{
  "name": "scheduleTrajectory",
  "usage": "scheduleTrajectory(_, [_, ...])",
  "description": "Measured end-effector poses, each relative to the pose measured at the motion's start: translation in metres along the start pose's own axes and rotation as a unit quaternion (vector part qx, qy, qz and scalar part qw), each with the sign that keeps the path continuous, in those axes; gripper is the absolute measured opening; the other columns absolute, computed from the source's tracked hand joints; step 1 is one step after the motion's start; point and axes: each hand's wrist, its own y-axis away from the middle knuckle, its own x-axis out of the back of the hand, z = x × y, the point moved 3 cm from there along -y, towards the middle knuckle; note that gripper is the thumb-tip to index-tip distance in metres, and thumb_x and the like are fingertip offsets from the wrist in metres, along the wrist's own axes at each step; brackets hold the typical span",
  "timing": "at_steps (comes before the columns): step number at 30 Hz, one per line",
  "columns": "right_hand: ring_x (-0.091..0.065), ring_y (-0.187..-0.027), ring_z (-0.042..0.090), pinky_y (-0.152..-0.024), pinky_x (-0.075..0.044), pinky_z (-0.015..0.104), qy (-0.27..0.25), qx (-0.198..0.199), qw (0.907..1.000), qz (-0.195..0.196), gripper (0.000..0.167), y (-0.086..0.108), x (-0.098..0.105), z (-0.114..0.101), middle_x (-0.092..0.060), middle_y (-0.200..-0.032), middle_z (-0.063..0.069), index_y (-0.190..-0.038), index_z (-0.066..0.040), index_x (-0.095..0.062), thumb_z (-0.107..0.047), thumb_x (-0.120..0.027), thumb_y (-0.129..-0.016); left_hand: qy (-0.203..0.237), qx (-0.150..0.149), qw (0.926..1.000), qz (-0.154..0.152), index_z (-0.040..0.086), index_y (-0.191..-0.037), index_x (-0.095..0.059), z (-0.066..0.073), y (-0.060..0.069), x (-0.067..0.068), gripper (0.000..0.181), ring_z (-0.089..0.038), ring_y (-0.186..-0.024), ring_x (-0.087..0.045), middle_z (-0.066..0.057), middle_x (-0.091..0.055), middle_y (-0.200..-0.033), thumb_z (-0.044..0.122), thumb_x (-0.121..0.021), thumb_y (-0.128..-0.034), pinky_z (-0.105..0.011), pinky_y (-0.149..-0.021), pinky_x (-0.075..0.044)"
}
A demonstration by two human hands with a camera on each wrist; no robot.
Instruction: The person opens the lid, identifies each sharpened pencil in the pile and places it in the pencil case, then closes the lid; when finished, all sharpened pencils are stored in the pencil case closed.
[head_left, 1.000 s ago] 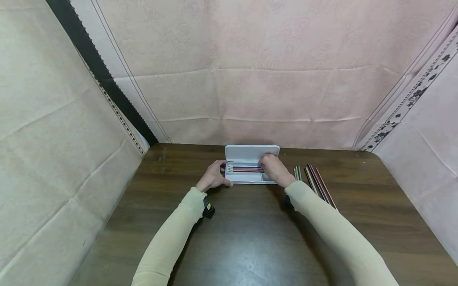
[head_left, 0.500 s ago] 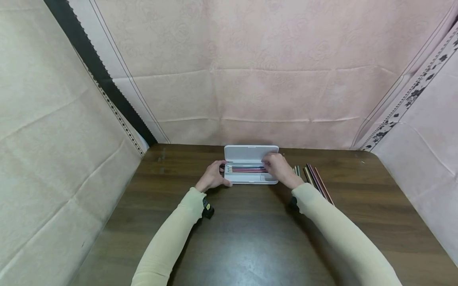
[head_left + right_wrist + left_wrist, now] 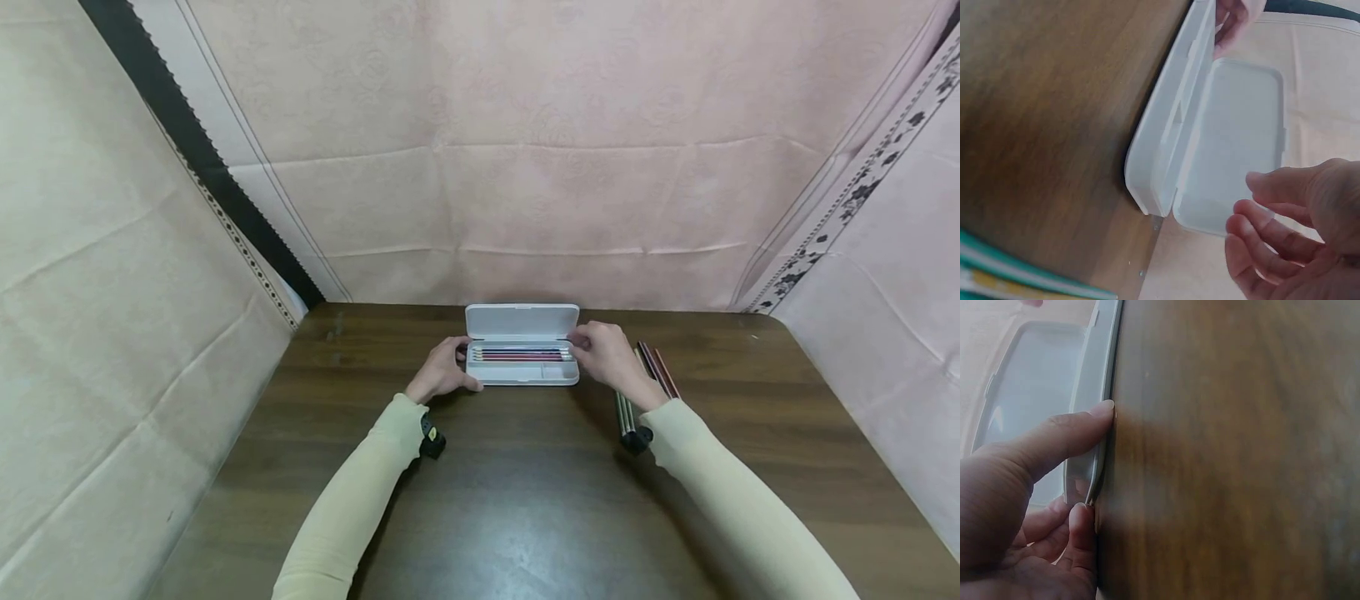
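Note:
A white pencil case (image 3: 522, 382) stands at the table's far edge with its lid (image 3: 522, 319) raised. Several pencils (image 3: 517, 356) lie lengthwise inside. My left hand (image 3: 441, 372) grips the case's left end; in the left wrist view the thumb presses the front wall and the fingers curl at the corner. My right hand (image 3: 606, 357) is just off the right end, loosely bent. In the right wrist view, nothing shows between thumb and fingers of that hand (image 3: 1297, 231). The case's interior is mostly hidden in both wrist views.
Green-toned pencils (image 3: 624, 410) lie on the brown table (image 3: 495, 492) under my right wrist. Dark and reddish pencils (image 3: 663, 372) are to their right, partly covered by the sleeve. Pale cloth (image 3: 540, 183) hangs behind the table.
My right hand has moved right, from over the case to beyond its right end, uncovering the pencils' right ends. The left hand keeps its hold on the case.

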Motion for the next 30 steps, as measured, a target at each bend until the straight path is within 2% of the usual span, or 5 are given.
scheduleTrajectory(11, [-0.077, -0.094, 0.036, -0.081, -0.064, 0.050, -0.006, -0.073, 0.9972, -0.015, 0.022, 0.027, 0.015, 0.005, -0.081, -0.108, 0.024, -0.117, 0.005, -0.079, -0.007, -0.076, -0.098, 0.005, 0.003, 1.0000, 0.000, 0.010, -0.161, -0.049, 0.001, 0.001, 0.002, 0.096, -0.033, -0.137, -0.058, -0.016, -0.057, -0.152, 0.013, -0.097, -0.0783, -0.050, -0.117, -0.050])
scheduleTrajectory(18, [-0.079, -0.094, 0.037, -0.081, -0.064, 0.050, -0.013, -0.093, 0.9953, -0.023, 0.026, 0.042, 0.020, 0.010, -0.081, -0.109, 0.026, -0.120, 0.008, -0.077, -0.006, -0.076, -0.098, 0.006, 0.004, 1.0000, 0.000, 0.011, -0.161, -0.049, 0.000, 0.000, 0.002, 0.096, -0.033, -0.137, -0.057, -0.016, -0.057, -0.151, 0.014, -0.097, -0.0787, -0.050, -0.117, -0.050])
scheduleTrajectory(26, [-0.078, -0.099, 0.039, -0.087, -0.063, 0.054, 0.005, -0.117, 0.9921, -0.047, 0.028, 0.056, 0.020, 0.017, -0.081, -0.114, 0.027, -0.121, 0.007, -0.076, -0.009, -0.077, -0.099, 0.006, 0.006, 1.0000, -0.001, 0.011, -0.161, -0.049, 0.001, 0.001, 0.002, 0.095, -0.033, -0.138, -0.056, -0.016, -0.057, -0.152, 0.014, -0.097, -0.0793, -0.051, -0.118, -0.049])
scheduleTrajectory(30, [-0.077, -0.091, 0.033, -0.079, -0.064, 0.047, 0.000, -0.140, 0.9882, -0.062, 0.029, 0.063, 0.016, 0.023, -0.080, -0.113, 0.027, -0.123, 0.008, -0.076, -0.008, -0.077, -0.099, 0.004, 0.006, 1.0000, -0.003, 0.011, -0.161, -0.049, 0.001, 0.001, 0.002, 0.095, -0.033, -0.139, -0.056, -0.016, -0.056, -0.153, 0.014, -0.097, -0.0793, -0.052, -0.118, -0.049])
